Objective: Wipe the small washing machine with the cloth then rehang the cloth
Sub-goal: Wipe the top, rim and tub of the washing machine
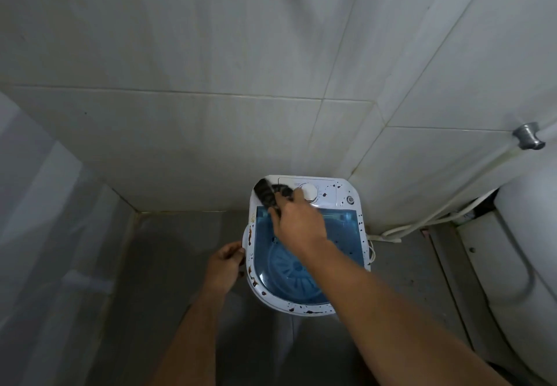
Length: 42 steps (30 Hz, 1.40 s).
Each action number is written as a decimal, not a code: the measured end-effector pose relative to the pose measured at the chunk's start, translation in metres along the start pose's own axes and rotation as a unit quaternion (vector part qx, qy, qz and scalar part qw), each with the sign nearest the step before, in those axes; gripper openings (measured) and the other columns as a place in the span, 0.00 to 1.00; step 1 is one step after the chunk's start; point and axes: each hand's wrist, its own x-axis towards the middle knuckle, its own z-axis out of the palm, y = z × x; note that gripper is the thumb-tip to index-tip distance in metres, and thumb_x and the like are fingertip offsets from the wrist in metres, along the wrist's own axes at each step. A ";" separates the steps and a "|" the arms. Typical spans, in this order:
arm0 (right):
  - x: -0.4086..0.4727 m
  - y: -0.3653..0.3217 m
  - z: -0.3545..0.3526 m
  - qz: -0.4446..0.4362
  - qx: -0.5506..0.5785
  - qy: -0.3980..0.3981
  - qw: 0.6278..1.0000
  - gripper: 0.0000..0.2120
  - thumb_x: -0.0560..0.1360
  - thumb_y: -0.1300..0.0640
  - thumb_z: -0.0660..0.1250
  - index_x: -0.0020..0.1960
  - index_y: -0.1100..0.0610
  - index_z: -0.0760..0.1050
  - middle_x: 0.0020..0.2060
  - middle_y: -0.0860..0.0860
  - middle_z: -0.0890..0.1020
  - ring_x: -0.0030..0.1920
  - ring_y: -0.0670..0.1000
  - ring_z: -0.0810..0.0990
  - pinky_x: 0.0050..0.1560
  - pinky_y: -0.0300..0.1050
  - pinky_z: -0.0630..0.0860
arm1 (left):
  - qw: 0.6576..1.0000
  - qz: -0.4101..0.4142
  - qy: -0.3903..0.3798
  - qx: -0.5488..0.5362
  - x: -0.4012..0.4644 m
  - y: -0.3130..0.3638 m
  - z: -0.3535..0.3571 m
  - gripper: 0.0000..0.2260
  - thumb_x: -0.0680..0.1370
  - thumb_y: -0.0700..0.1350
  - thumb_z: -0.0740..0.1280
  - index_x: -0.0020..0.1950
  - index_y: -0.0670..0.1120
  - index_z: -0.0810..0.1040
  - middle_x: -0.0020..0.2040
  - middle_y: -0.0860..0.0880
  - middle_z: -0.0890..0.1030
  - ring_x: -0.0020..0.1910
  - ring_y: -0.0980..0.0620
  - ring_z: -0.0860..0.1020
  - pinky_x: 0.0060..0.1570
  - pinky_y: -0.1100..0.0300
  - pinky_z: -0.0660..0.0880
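The washer stands on the floor in the tiled corner, its blue lid facing up and its white rim dotted with dark brown spots. The right hand reaches over the lid and grips the striped cloth, fingers curled round its bunched end. The cloth lies on the rear left corner of the top, at about 11 o'clock from that hand, with its long axis running from the hand up toward the corner. It touches the control panel just left of the white dial.

The left hand holds the washer's left side at about 9 o'clock, fingers curled on the side handle, apparently steadying the machine.

Judging by where the spots lie, most of the dirt is still to be wiped: along the left rim at 8 o'clock, the front edge at 6 o'clock, and the right rim and panel at 2 o'clock. The right hand is the one placed for all of these. From the rear left corner the nearest unwiped stretch probably runs down the left rim toward the left hand, so that hand may need to shift. No hook or rail for the cloth is in view.
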 end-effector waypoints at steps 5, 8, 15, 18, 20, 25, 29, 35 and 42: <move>-0.012 0.013 -0.004 -0.071 -0.032 -0.013 0.997 0.20 0.83 0.46 0.59 0.73 0.50 0.70 0.60 0.57 0.72 0.51 0.60 0.80 0.48 0.56 0.82 | 1.000 -0.003 -0.007 -0.010 0.001 -0.002 -0.001 0.07 0.82 0.41 0.66 0.56 0.48 0.83 0.52 0.46 0.87 0.55 0.46 0.84 0.54 0.50 0.80; 0.022 0.025 -0.021 -0.003 -0.021 0.016 1.000 0.19 0.83 0.46 0.60 0.73 0.49 0.71 0.58 0.57 0.72 0.48 0.60 0.81 0.45 0.54 0.80 | 1.000 -0.001 -0.006 -0.005 0.002 -0.002 -0.001 0.07 0.82 0.41 0.66 0.56 0.48 0.83 0.53 0.46 0.87 0.55 0.45 0.84 0.57 0.47 0.80; -0.014 -0.001 0.000 0.059 0.065 -0.001 0.996 0.20 0.83 0.45 0.59 0.73 0.48 0.70 0.61 0.57 0.71 0.49 0.63 0.83 0.50 0.57 0.82 | 1.000 -0.008 -0.005 0.001 -0.001 0.002 -0.002 0.07 0.82 0.40 0.66 0.53 0.49 0.83 0.52 0.46 0.87 0.55 0.45 0.84 0.59 0.46 0.80; -0.041 -0.004 0.005 0.036 0.051 -0.025 0.998 0.20 0.83 0.45 0.59 0.74 0.47 0.70 0.63 0.56 0.71 0.50 0.62 0.82 0.52 0.58 0.81 | 1.000 -0.007 -0.010 -0.005 -0.002 0.002 -0.002 0.07 0.82 0.40 0.66 0.55 0.48 0.82 0.53 0.46 0.86 0.54 0.46 0.84 0.55 0.50 0.80; -0.035 -0.002 0.000 0.013 0.031 -0.030 0.999 0.19 0.83 0.45 0.59 0.72 0.48 0.71 0.62 0.57 0.72 0.50 0.62 0.82 0.52 0.58 0.81 | 1.000 -0.008 -0.010 -0.010 -0.003 0.002 -0.001 0.07 0.82 0.40 0.66 0.57 0.46 0.82 0.53 0.45 0.86 0.55 0.46 0.84 0.52 0.52 0.81; 0.025 0.014 -0.019 0.040 -0.006 -0.004 0.999 0.17 0.83 0.49 0.60 0.69 0.51 0.75 0.59 0.58 0.72 0.47 0.62 0.82 0.46 0.54 0.78 | 1.000 -0.011 -0.006 -0.005 -0.001 0.001 -0.001 0.08 0.82 0.41 0.66 0.58 0.47 0.82 0.54 0.45 0.86 0.55 0.46 0.84 0.47 0.56 0.79; 0.033 0.001 -0.018 0.068 -0.005 0.012 0.998 0.15 0.83 0.52 0.60 0.67 0.55 0.75 0.60 0.59 0.72 0.48 0.62 0.82 0.44 0.52 0.76 | 1.000 -0.015 -0.005 0.000 -0.002 0.004 -0.001 0.07 0.82 0.41 0.66 0.58 0.46 0.81 0.54 0.45 0.86 0.55 0.46 0.84 0.46 0.57 0.80; -0.003 -0.004 -0.008 -0.105 -0.036 -0.080 0.991 0.20 0.82 0.48 0.62 0.73 0.50 0.71 0.60 0.58 0.71 0.52 0.62 0.80 0.48 0.57 0.79 | 0.999 -0.026 -0.007 -0.018 -0.002 0.004 0.000 0.09 0.82 0.40 0.66 0.60 0.44 0.81 0.55 0.43 0.86 0.57 0.45 0.84 0.46 0.57 0.80; 0.011 0.022 -0.024 -0.077 -0.067 -0.074 0.992 0.20 0.83 0.48 0.61 0.73 0.50 0.71 0.61 0.59 0.71 0.51 0.62 0.80 0.45 0.54 0.76 | 0.999 -0.029 -0.006 -0.016 -0.008 0.006 0.001 0.07 0.83 0.40 0.64 0.57 0.46 0.81 0.54 0.44 0.85 0.54 0.47 0.83 0.46 0.55 0.78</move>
